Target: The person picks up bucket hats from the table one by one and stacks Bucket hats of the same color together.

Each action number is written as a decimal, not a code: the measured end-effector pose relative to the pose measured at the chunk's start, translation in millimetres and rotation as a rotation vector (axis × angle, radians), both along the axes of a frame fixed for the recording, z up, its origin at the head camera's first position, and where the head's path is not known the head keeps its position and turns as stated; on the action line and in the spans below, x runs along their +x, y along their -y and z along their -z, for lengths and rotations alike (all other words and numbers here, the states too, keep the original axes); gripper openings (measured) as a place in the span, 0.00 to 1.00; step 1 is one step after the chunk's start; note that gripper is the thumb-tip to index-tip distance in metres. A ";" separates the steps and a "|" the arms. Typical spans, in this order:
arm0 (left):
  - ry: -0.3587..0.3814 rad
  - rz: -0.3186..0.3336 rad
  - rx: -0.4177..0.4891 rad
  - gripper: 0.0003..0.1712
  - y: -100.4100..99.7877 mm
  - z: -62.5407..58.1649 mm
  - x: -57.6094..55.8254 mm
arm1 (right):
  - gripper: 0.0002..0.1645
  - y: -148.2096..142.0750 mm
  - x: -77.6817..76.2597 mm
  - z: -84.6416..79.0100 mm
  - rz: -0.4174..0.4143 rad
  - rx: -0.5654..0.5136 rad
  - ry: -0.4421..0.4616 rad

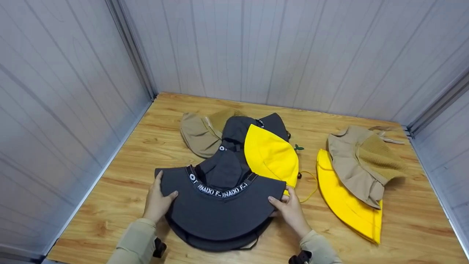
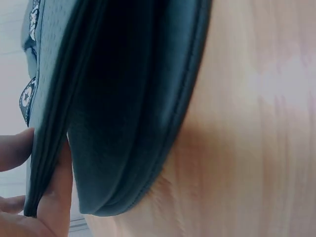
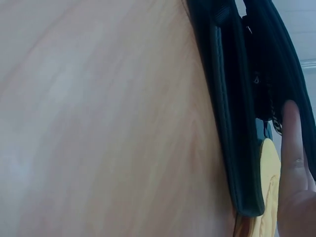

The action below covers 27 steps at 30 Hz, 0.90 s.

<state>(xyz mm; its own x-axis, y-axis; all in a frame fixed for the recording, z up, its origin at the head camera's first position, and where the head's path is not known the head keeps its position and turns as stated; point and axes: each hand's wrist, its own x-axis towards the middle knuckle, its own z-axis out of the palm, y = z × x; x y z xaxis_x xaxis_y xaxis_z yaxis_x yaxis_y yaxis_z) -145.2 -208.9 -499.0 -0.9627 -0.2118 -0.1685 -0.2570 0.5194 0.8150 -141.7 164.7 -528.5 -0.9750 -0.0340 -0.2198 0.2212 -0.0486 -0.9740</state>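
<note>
A dark grey sun hat [image 1: 220, 216] with a wide brim and a white-lettered band lies at the front middle in the head view. My left hand [image 1: 157, 201] pinches the left end of its brim, thumb on top and fingers below. At the other end my right hand [image 1: 291, 212] grips the brim the same way. A second dark brim [image 2: 113, 113] sits under the held one, with a gap between them in the left wrist view. The right wrist view shows my right hand [image 3: 294, 182] with a finger along the raised brim's underside.
Behind lie a yellow hat [image 1: 271, 152], another dark grey hat [image 1: 238, 126] and a beige hat [image 1: 199, 137], overlapping. To the right, a beige hat [image 1: 351, 165] rests on a yellow one [image 1: 340, 209]. Panel walls [image 1: 234, 55] border the wooden table [image 1: 128, 161].
</note>
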 end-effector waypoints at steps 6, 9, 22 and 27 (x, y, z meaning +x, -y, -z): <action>0.026 0.025 -0.027 0.48 4.1 7.4 -0.9 | 0.34 0.6 0.7 4.7 -0.014 0.025 0.020; 0.036 0.034 -0.032 0.48 6.2 12.0 -1.4 | 0.36 0.7 1.2 7.7 -0.017 0.051 0.034; 0.096 0.047 -0.059 0.48 9.1 14.4 -4.0 | 0.52 -8.4 0.0 12.8 -0.135 0.015 0.023; 0.109 0.055 -0.072 0.48 7.6 14.0 -4.3 | 0.49 -9.1 -0.2 11.3 -0.125 0.045 0.025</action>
